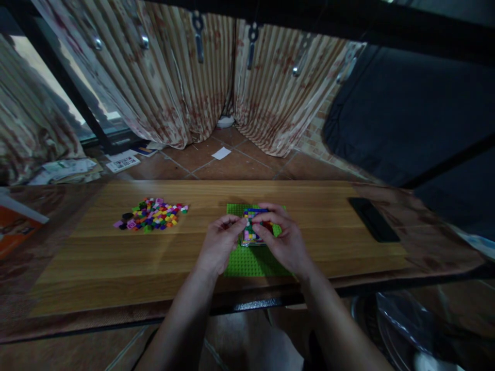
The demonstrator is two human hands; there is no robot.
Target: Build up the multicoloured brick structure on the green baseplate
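A green studded baseplate (251,263) lies near the front of the wooden board, carrying a low structure of small coloured toy bricks (250,236), with blue ones along its far side. My left hand (221,241) is at the structure's left edge, thumb and forefinger pinched together. From the right, my right hand (284,238) reaches over the structure, its thumb and forefinger close to the left fingertips and the other fingers curled. Small white and green bits show between the two hands; whether either pinch holds one is too small to tell. My right hand hides much of the structure.
A heap of loose coloured bricks (157,214) is spread on the left of the wooden board (185,278). A black phone-like slab (374,219) lies at the right. Curtains (209,77) hang behind, and papers (122,161) lie on the tiled floor.
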